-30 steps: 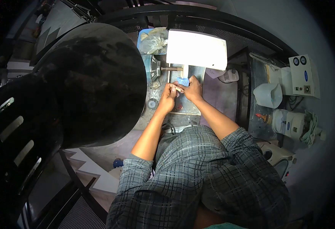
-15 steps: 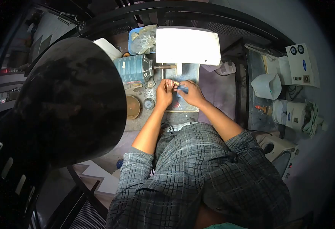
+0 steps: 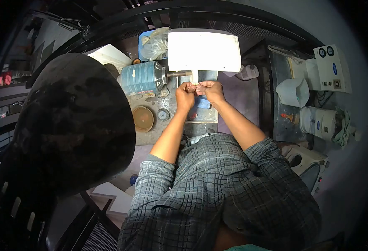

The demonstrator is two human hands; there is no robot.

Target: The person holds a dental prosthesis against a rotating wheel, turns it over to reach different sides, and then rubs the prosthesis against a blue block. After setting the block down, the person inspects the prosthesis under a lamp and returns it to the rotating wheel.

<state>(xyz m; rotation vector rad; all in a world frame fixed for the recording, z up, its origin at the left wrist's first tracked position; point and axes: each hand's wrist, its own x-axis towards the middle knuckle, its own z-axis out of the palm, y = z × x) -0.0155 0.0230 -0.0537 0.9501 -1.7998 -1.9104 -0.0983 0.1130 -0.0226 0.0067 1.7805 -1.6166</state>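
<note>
My left hand (image 3: pixel 186 96) and my right hand (image 3: pixel 213 92) meet with bent fingers at the lower edge of a narrow white wheel (image 3: pixel 195 77). Between the fingertips they pinch a small yellowish piece, mostly hidden now; its exact kind cannot be made out. The wheel sits on the shaft (image 3: pixel 177 74) of a blue motor (image 3: pixel 140 78), to the left. Just below my right hand, a blue block (image 3: pixel 203 103) lies in the shallow tray (image 3: pixel 200 121).
A bright white hood (image 3: pixel 204 51) stands over the wheel. Left of my forearms are a round brown dish (image 3: pixel 143 119) and a small grey toothed wheel (image 3: pixel 163 114). A large black lamp shade (image 3: pixel 79 121) fills the left side. Machines (image 3: pixel 332 69) stand at right.
Both hands have moved up to the white wheel, carrying the small yellowish piece. My right hand has come away from the blue block, which now shows in the tray.
</note>
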